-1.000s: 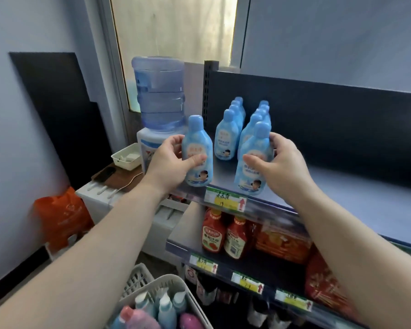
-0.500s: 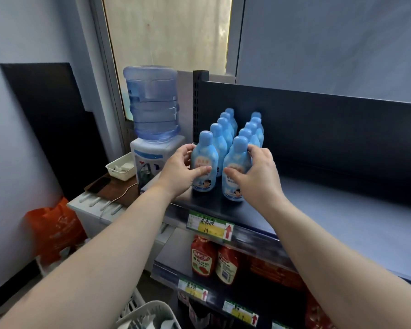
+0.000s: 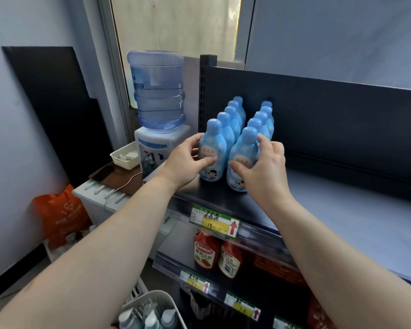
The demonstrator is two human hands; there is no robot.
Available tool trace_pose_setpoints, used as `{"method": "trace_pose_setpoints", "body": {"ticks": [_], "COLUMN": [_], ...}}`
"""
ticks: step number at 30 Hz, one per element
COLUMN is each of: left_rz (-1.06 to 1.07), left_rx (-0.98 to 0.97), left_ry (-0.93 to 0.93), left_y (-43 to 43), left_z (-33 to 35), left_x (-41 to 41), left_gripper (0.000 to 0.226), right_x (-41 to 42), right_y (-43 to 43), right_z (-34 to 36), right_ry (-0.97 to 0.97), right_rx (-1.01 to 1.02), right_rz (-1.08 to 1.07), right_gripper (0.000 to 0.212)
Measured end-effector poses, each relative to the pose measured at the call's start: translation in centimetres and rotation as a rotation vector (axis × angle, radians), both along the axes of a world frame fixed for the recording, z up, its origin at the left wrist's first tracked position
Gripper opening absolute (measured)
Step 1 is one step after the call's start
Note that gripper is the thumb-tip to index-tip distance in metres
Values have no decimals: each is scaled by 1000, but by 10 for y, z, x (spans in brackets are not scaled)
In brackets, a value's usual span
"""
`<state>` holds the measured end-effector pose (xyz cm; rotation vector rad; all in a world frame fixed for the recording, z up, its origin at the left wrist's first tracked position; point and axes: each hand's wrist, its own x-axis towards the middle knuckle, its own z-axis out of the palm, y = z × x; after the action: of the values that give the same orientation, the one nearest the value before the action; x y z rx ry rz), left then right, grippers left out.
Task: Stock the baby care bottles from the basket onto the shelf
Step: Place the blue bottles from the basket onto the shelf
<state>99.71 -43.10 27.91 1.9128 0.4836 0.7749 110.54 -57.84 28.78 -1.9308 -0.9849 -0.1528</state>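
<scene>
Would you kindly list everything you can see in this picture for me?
baby care bottles: about ten, light blue, two rows on top shelf
water dispenser: one, white with blue jug, left of shelf
ketchup bottles: two, red, lower shelf
price tags: several, yellow-green, shelf edges
basket: one, white, bottom edge, holding bottles
tray: one, white, beside dispenser
bag: one, orange, floor at left
left hand: one, gripping front left bottle
right hand: one, gripping front right bottle

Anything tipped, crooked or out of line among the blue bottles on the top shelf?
Nothing stands out. Both bottle rows stand upright on the shelf; the left hand grips the left front bottle, the right hand the right front bottle, each in line.
</scene>
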Motion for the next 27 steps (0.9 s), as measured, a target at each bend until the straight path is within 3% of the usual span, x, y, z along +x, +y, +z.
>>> {"method": "trace_pose_setpoints", "body": {"ticks": [2,5,15,27], "left_rz": [52,142,371,553], "left_rx": [56,133,344,66], "left_ry": [55,70,164,494], "left_y": [-3,-13,-42,-79], "left_z": [1,3,-40,-165], "left_x": [-2,-14,-131,-295], "left_gripper": [67,80,70,66], "right_x": [-4,-20,-116,-205], "right_y": [-2,-9,-27,-27], "right_z": [2,6,-24,-135], "right_ry": [-25,-119,-237,-177], "right_rx": [6,43,-102,-405], "right_rz": [-20,-38,219,431], "right_gripper": [87,85,70,57]}}
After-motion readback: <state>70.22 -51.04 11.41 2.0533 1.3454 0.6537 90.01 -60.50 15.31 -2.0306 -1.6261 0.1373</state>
